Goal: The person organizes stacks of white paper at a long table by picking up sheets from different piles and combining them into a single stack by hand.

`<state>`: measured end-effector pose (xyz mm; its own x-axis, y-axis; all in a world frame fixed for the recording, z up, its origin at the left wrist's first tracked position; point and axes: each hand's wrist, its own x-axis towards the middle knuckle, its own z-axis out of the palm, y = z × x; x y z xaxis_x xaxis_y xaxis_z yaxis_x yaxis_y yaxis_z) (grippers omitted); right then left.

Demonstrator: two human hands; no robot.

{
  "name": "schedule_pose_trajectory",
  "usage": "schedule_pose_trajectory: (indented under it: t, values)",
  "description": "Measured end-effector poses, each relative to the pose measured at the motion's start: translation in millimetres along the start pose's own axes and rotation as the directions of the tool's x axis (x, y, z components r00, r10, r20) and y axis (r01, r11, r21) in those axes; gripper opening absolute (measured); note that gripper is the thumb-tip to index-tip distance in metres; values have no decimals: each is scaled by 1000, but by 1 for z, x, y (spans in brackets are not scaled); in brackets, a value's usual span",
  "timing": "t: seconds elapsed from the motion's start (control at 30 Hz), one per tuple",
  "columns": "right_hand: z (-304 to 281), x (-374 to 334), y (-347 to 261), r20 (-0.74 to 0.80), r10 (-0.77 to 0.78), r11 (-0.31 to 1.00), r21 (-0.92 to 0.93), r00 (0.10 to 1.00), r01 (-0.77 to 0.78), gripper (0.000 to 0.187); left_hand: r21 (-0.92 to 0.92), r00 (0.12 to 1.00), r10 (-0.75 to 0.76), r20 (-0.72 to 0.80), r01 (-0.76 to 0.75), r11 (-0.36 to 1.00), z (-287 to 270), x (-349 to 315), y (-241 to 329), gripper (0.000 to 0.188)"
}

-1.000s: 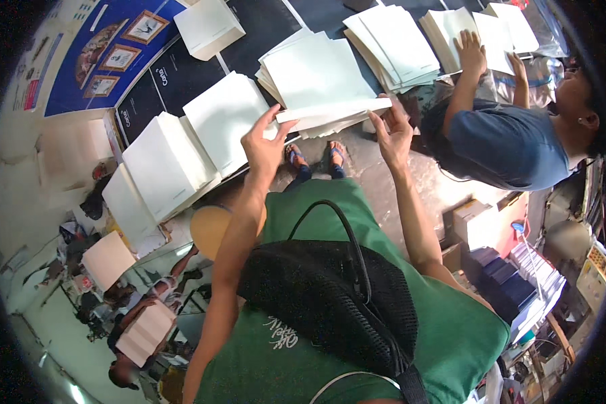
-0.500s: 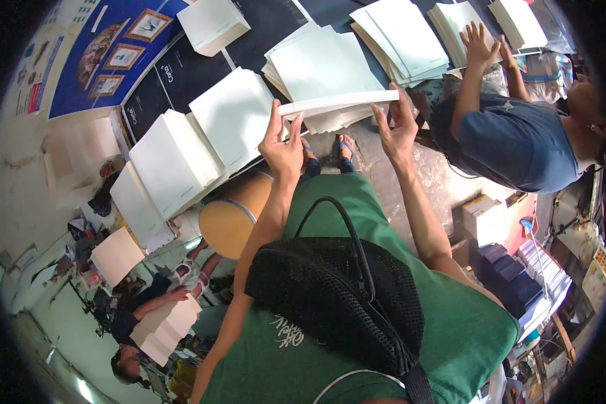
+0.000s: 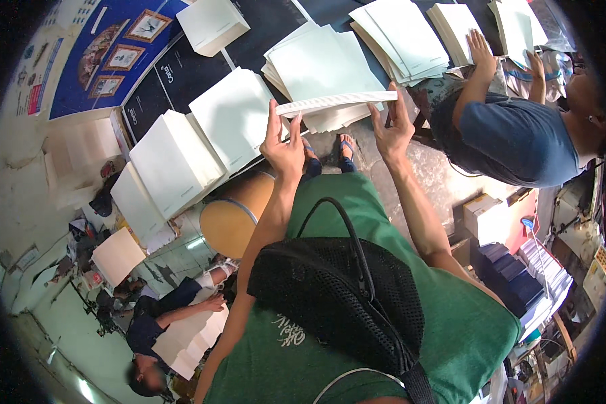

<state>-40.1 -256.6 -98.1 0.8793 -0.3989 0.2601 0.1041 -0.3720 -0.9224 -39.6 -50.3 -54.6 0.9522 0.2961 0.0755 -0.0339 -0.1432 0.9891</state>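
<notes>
A thin stack of white paper sheets (image 3: 337, 102) is held edge-up in front of me, bowed slightly along its length. My left hand (image 3: 282, 145) grips one end, with the thumb on the near side and fingers behind. At the other end my right hand (image 3: 392, 129) pinches the stack the same way. Just beyond it, on the table, lies a fanned pile of white sheets (image 3: 320, 60). Left of that pile stands a tall paper stack (image 3: 230, 114), and another fanned paper pile (image 3: 402, 37) lies to the right.
More paper stacks (image 3: 175, 158) line the dark table (image 3: 161, 84). At the right a co-worker in a dark blue shirt (image 3: 518, 145) handles sheets. Another person (image 3: 148, 323) carries a paper stack at lower left. A brown drum (image 3: 229, 219) stands by my left arm; cardboard boxes (image 3: 485, 215) at right.
The sheets in my hands bow more and their edges spread slightly. The carrying person has moved toward me, rightward. The co-worker's farther hand has shifted right to another stack.
</notes>
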Motion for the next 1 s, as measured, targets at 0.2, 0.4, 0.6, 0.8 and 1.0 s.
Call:
schedule_pose_trajectory:
  t: [0.2, 0.4, 0.6, 0.8, 1.0]
  values:
    - [-1, 1, 1, 1, 10, 1000, -1, 1000, -10, 65, 61, 993, 114, -13, -113, 992, 0, 2, -9, 58]
    - [-4, 2, 4, 18, 21, 997, 79, 1000, -23, 62, 376, 920, 328, 214, -388, 842, -20, 23, -2, 48]
    - [-5, 1, 3, 42, 28, 992, 123, 999, -33, 62, 517, 648, 218, 730, -732, 443, 0, 59, 45, 45]
    - [-10, 0, 0, 44, 45, 996, 78, 998, -48, 61, 489, 565, 148, 812, -796, 357, 37, 56, 32, 32]
    - [-5, 26, -34, 106, 125, 981, 137, 987, -139, 113, 471, 829, 118, 546, -420, 775, -11, 61, 74, 32]
